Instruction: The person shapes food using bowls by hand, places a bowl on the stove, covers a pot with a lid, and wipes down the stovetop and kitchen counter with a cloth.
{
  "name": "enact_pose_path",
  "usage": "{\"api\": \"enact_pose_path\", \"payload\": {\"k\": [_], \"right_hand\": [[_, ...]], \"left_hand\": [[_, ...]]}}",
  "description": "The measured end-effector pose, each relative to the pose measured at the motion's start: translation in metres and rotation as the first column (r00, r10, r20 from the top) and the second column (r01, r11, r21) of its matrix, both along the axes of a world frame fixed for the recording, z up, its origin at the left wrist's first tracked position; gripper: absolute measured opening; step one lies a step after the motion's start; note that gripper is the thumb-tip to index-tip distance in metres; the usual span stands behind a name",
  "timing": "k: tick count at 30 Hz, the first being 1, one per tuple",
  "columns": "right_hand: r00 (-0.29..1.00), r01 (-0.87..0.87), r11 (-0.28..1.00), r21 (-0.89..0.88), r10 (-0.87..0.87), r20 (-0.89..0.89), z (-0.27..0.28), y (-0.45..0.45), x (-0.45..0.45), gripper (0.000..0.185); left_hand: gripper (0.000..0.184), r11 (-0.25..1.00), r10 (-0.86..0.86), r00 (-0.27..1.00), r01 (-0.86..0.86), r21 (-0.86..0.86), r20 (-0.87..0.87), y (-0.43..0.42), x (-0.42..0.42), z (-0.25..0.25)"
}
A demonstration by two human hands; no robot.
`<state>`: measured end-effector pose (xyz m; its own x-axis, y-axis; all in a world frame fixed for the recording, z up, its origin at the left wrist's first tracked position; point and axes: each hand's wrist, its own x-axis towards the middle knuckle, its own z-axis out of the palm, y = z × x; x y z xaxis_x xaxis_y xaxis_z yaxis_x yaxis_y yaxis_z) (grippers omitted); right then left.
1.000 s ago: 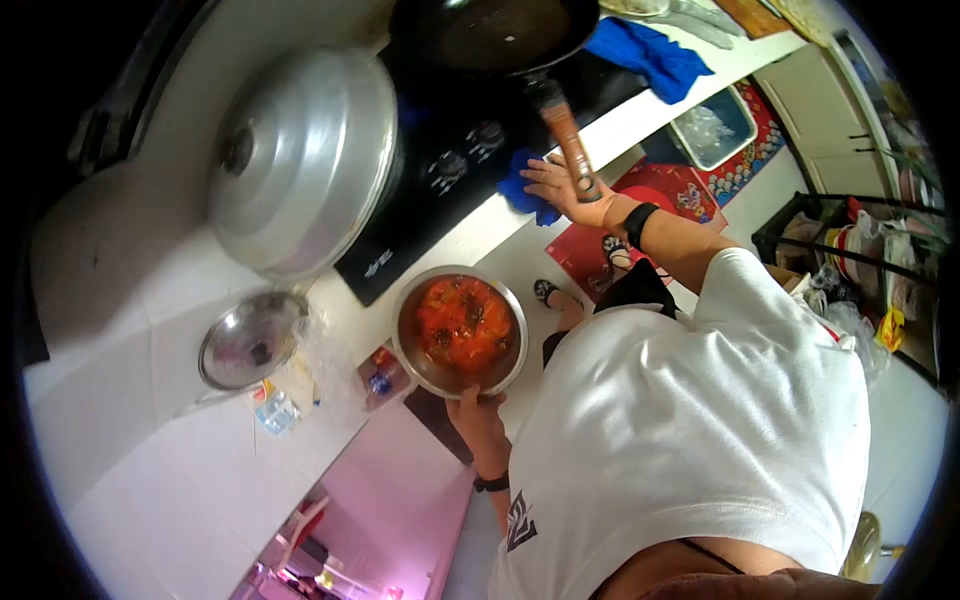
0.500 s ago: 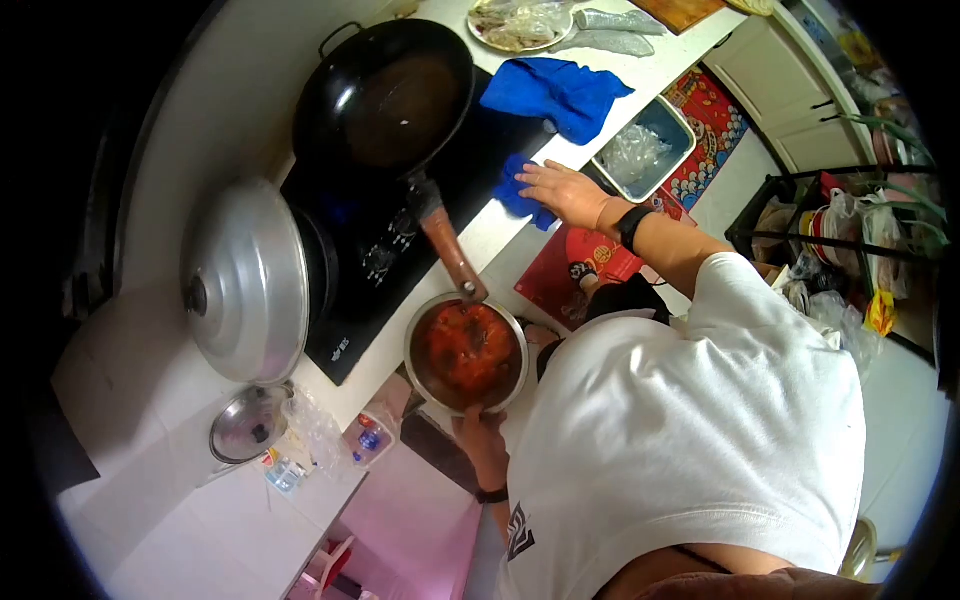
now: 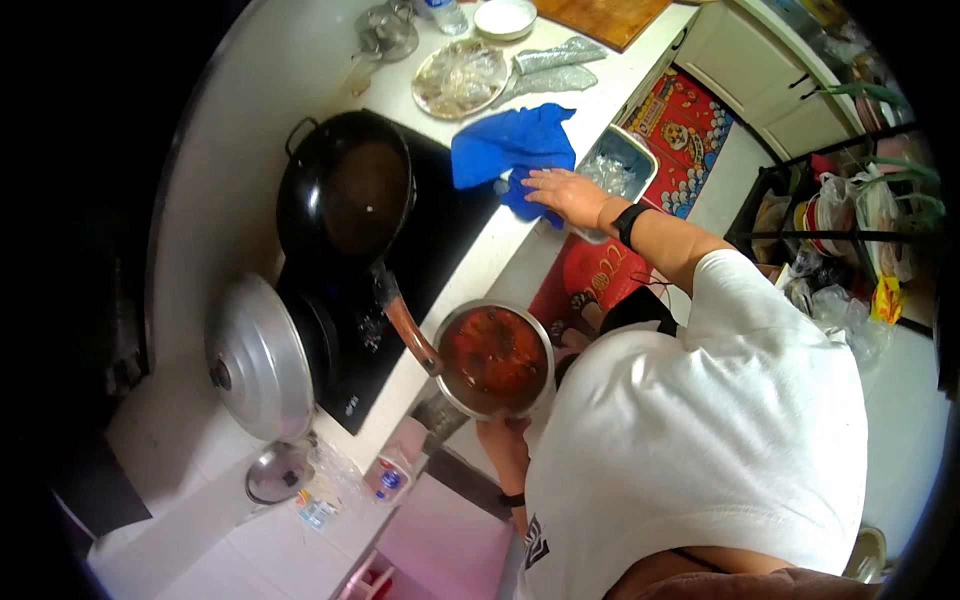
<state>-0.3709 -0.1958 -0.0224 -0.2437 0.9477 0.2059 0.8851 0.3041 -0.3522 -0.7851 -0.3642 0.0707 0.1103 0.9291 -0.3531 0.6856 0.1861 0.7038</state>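
The left hand (image 3: pixel 503 430) supports a metal bowl (image 3: pixel 548 347) of red food (image 3: pixel 495 350) at its near side; most of its fingers are hidden beneath, so I cannot tell how tightly they curl. The right hand (image 3: pixel 568 195) lies with fingers outstretched on a small blue cloth (image 3: pixel 525 197) at the edge of the bench (image 3: pixel 475 280), apparently leaning there rather than gripping.

The bowl is roughly level, probably because the food looks wet and could spill. It is off the bench, close to the body, perhaps because the pan's handle (image 3: pixel 410 330) juts out past the edge; whether handle and rim touch, I cannot tell. The pan (image 3: pixel 350 190) sits beyond both hands.

So the bowl is right at the left hand's fingers and well apart from the right hand. A larger blue cloth (image 3: pixel 510 145) lies just beyond the right hand.
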Motion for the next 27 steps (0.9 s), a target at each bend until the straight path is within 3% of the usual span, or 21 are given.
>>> {"api": "enact_pose_path", "payload": {"k": [1,2,5,9,11,13,16,18,22,25,27], "right_hand": [[1.0,0.011,1.0,0.001,-0.011,-0.016,-0.002,0.001,0.006,0.038],[0.999,0.027,1.0,0.016,-0.027,-0.038,-0.004,0.003,0.012,0.037],[0.996,0.081,0.997,-0.005,-0.081,-0.04,-0.006,0.007,0.029,0.035],[0.991,0.127,0.991,-0.037,-0.128,-0.042,-0.007,0.017,0.052,0.039],[0.989,0.139,0.99,-0.008,-0.139,-0.05,-0.011,0.02,0.065,0.038],[0.982,0.153,0.988,0.028,-0.149,-0.115,-0.015,0.025,0.078,0.035],[0.982,0.167,0.985,0.043,-0.162,-0.094,-0.019,0.032,0.111,0.033],[0.981,0.176,0.984,-0.011,-0.177,-0.08,-0.014,0.036,0.128,0.034],[0.984,0.122,0.992,0.017,-0.119,-0.131,-0.024,0.033,0.152,0.035],[0.977,0.097,0.992,0.077,-0.08,-0.196,-0.027,0.013,0.148,0.036],[0.956,-0.036,0.994,0.102,0.064,-0.287,-0.028,-0.004,0.15,0.037]], "left_hand": [[0.039,0.99,-0.102,0.992,0.108,0.091,-0.07,0.0,0.0,-0.004],[0.039,1.0,0.015,0.998,-0.016,0.026,0.064,0.0,-0.003,-0.016],[0.037,0.949,0.248,0.936,-0.182,-0.258,0.25,0.015,-0.003,-0.019],[0.038,0.922,0.303,0.877,-0.172,-0.346,0.372,0.029,0.008,-0.024],[0.04,0.788,0.568,0.733,-0.353,-0.504,0.375,0.036,0.043,0.008],[0.038,0.97,0.14,0.958,-0.081,-0.23,0.251,0.031,0.023,-0.03],[0.033,0.912,0.333,0.877,-0.206,-0.355,0.347,0.039,0.057,-0.017],[0.028,0.783,0.561,0.764,-0.366,-0.502,0.318,0.045,0.095,0.008],[0.028,0.732,0.662,0.636,-0.435,-0.525,0.397,0.049,0.161,0.012],[0.029,0.651,0.741,0.594,-0.524,-0.55,0.311,0.052,0.204,0.02],[0.025,0.643,0.756,0.58,-0.573,-0.508,0.303,0.051,0.235,0.024]]}}
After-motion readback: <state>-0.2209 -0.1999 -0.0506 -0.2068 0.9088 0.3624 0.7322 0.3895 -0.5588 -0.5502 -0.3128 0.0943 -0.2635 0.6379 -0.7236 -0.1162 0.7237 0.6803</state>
